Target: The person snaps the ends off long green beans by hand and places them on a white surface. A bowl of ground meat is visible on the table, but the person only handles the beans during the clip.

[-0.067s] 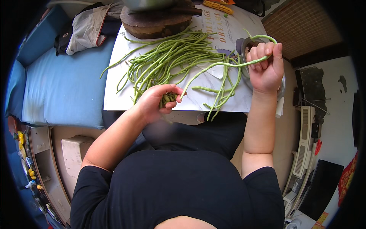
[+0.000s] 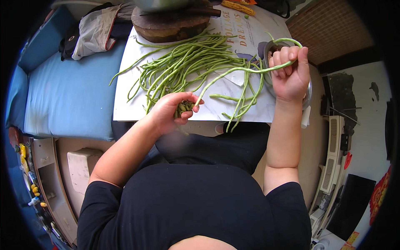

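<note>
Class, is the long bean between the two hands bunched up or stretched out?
Stretched out: the long bean runs in one gentle curve from the left hand to the right hand.

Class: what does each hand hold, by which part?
The left hand cups short green pieces and pinches one end of a long green bean; the right hand grips that bean near its other end.

Sole fisheye view looked steeply down from head height, close above the black shirt (image 2: 196, 204) at six o'clock, facing the table (image 2: 261, 111) at twelve; left hand (image 2: 167, 110) and right hand (image 2: 289, 76) registered near.
</note>
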Demonstrator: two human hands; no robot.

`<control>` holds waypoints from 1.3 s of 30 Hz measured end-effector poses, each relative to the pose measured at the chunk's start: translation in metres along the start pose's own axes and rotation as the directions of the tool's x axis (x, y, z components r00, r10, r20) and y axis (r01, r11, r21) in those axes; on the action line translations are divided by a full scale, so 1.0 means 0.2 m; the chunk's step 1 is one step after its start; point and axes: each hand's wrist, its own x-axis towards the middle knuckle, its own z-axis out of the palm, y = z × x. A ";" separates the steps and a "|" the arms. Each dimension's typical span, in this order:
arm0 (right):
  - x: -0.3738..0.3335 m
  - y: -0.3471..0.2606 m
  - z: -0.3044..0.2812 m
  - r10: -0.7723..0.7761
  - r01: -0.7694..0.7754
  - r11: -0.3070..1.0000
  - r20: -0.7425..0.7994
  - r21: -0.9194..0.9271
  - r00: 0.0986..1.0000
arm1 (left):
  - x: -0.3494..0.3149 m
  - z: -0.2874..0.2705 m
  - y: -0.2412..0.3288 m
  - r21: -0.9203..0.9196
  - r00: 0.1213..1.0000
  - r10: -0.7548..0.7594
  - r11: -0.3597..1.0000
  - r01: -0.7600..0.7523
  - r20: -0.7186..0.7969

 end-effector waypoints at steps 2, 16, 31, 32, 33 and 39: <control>0.00 0.01 0.00 0.004 -0.004 1.000 0.002 0.003 1.000 | 0.00 0.01 0.00 0.031 1.000 -0.006 0.999 0.006 0.005; -0.08 -0.01 0.05 -0.046 0.038 0.995 0.086 0.095 0.995 | 0.04 -0.04 -0.02 0.359 0.971 0.130 0.932 -0.049 -0.203; -0.39 -0.14 0.04 -0.199 0.165 0.960 -0.140 -0.225 0.970 | 0.12 -0.03 0.01 0.669 0.938 0.217 0.743 0.020 -0.269; -0.41 -0.12 0.03 -0.183 0.145 0.957 -0.133 -0.253 0.974 | 0.17 -0.05 -0.05 0.881 0.907 0.400 0.467 -0.076 -0.134; -0.43 -0.12 0.01 -0.153 0.117 0.963 -0.135 -0.243 0.979 | 0.21 -0.05 -0.07 0.969 0.890 0.450 0.242 -0.038 -0.078; -0.48 -0.10 0.00 -0.074 0.040 0.977 -0.160 -0.208 0.984 | 0.36 -0.18 -0.15 0.934 0.887 0.460 -0.295 0.201 -0.046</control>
